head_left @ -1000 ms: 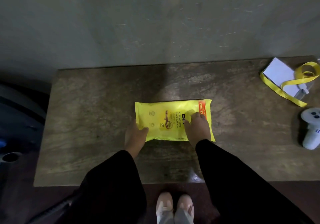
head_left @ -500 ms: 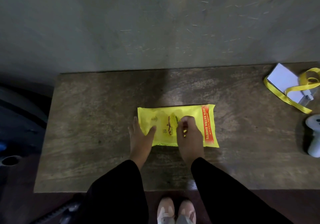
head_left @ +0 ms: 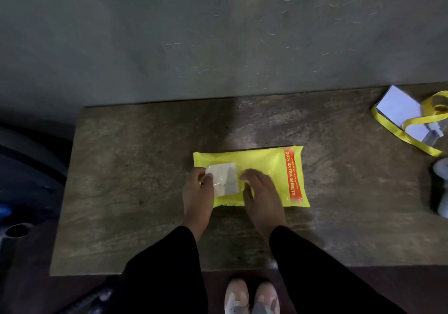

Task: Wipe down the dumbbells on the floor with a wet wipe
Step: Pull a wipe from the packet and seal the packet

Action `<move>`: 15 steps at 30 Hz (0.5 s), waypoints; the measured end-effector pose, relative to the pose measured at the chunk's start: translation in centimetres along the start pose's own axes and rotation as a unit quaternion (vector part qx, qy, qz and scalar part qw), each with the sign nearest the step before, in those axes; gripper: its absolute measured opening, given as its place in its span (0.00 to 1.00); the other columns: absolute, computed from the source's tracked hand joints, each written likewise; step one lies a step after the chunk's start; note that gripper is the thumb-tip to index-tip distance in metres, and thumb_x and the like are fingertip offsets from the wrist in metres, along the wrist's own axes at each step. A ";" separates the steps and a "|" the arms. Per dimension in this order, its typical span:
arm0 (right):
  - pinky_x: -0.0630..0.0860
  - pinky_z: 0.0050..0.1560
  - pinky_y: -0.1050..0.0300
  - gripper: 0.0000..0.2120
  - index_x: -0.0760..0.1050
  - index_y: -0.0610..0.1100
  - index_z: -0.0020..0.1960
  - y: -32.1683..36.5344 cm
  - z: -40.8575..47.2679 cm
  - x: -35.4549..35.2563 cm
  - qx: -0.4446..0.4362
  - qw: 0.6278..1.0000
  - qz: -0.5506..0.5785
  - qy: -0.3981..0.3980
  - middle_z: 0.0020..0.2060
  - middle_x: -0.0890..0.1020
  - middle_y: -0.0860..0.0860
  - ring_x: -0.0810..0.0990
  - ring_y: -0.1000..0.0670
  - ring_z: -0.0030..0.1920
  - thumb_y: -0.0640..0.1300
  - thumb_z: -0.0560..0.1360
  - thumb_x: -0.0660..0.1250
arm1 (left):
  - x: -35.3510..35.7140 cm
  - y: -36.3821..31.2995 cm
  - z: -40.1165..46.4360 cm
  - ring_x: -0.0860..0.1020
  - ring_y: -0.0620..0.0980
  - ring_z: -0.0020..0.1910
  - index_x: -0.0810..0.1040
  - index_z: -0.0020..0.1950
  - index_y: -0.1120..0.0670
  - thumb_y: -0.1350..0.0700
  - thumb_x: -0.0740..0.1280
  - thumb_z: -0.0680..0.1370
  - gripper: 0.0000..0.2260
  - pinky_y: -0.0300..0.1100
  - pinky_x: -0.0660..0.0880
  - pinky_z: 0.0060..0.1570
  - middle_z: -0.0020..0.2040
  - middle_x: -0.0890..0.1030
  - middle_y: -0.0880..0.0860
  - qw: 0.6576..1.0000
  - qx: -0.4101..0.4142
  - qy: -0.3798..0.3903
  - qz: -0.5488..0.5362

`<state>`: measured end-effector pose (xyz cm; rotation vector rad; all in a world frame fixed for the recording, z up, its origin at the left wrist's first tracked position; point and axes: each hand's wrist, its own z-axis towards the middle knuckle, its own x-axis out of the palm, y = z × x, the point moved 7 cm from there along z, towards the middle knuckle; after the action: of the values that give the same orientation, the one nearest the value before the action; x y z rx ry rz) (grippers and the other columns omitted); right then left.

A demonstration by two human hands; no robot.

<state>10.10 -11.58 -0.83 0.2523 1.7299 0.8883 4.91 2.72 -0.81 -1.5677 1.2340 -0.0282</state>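
I saw one yellow wet-wipe pack [head_left: 252, 178] lying flat on the bench [head_left: 145, 168], held there from both sides. My left hand [head_left: 197, 192] pinched the peeled-back flap [head_left: 224, 179] at the pack's left end, keeping the opening exposed. My right hand [head_left: 263, 192] rested on the pack's middle with loosely bent fingers, grasping nothing, probably to pin the pack down and reach for a wipe. No dumbbells were in view. At the far right lay one card on a yellow lanyard [head_left: 409, 119].
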 end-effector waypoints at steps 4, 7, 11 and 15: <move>0.70 0.57 0.50 0.16 0.75 0.42 0.62 -2.1 2.4 0.5 0.008 0.986 -0.132 0.099 0.57 0.77 0.45 0.72 0.43 0.58 0.37 0.78 0.57 | 0.1 0.1 0.2 0.73 0.50 0.46 0.75 0.57 0.61 0.60 0.60 0.79 0.09 0.37 0.63 0.38 0.47 0.75 0.52 1.000 -0.010 0.004 -0.003; 0.71 0.54 0.53 0.17 0.72 0.46 0.65 -1.8 3.2 0.9 -0.023 0.958 -0.244 0.149 0.59 0.75 0.48 0.71 0.46 0.60 0.40 0.80 0.52 | 0.2 0.3 0.5 0.72 0.50 0.46 0.75 0.57 0.61 0.60 0.60 0.79 0.09 0.37 0.63 0.39 0.48 0.76 0.54 1.000 -0.014 0.004 0.000; 0.73 0.46 0.55 0.14 0.75 0.44 0.59 -0.7 3.5 1.2 -0.082 0.925 -0.338 0.152 0.53 0.78 0.46 0.77 0.46 0.54 0.39 0.78 0.56 | 0.2 0.3 0.6 0.72 0.51 0.43 0.75 0.55 0.62 0.61 0.60 0.79 0.08 0.39 0.60 0.36 0.44 0.75 0.53 1.000 -0.012 0.003 0.008; 0.68 0.20 0.65 0.05 0.79 0.45 0.26 0.1 3.8 1.5 -0.120 0.915 -0.376 0.087 0.23 0.76 0.50 0.77 0.51 0.23 0.42 0.60 0.66 | 0.1 0.5 0.5 0.71 0.51 0.42 0.75 0.54 0.62 0.61 0.60 0.79 0.08 0.39 0.60 0.35 0.42 0.74 0.52 1.000 -0.013 0.000 0.015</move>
<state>12.94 -9.03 -2.26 -0.6429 1.6547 0.5386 4.94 3.07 -1.51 -1.5709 1.2620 0.0080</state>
